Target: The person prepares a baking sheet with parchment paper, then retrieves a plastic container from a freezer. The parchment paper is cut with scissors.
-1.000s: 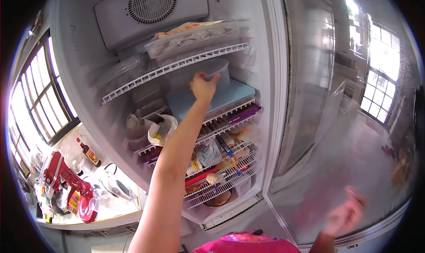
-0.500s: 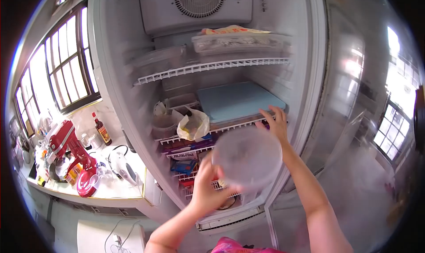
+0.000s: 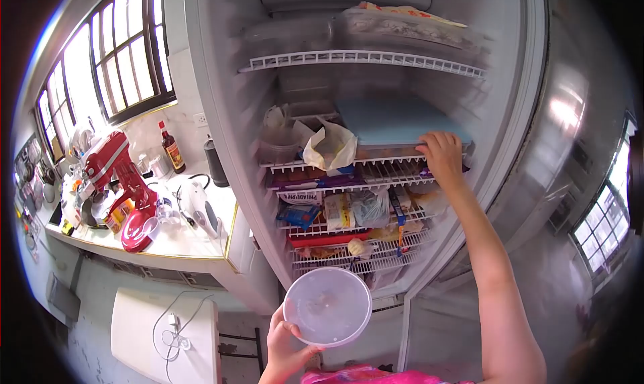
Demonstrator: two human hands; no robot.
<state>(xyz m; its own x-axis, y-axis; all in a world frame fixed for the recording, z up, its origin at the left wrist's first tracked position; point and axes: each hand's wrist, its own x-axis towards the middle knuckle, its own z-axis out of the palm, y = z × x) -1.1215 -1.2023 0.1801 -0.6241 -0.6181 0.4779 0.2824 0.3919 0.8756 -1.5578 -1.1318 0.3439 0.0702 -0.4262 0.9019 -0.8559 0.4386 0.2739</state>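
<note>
In my left hand (image 3: 285, 344) is a round, translucent plastic container (image 3: 327, 306), held by its rim and side in front of the lower shelves. My right hand (image 3: 443, 154) reaches into the open fridge, its fingers curled over the front right edge of a flat blue lid or box (image 3: 396, 123). The blue piece lies on a white wire shelf (image 3: 389, 157). Beside it on the left sit an open cream bag (image 3: 330, 148) and a clear tub (image 3: 278, 146). The fingertips of the right hand are partly hidden.
Packed trays fill the top shelf (image 3: 369, 58). Lower shelves hold packages, including a blue packet (image 3: 298, 214). The fridge wall (image 3: 235, 162) stands left, near a counter with a red mixer (image 3: 127, 189) and a bottle (image 3: 172, 149). A white table (image 3: 141, 330) is below.
My left hand has lowered the container down and left, away from the right forearm. My right hand has closed over the blue piece's edge. The view has shifted, showing more lower shelves.
</note>
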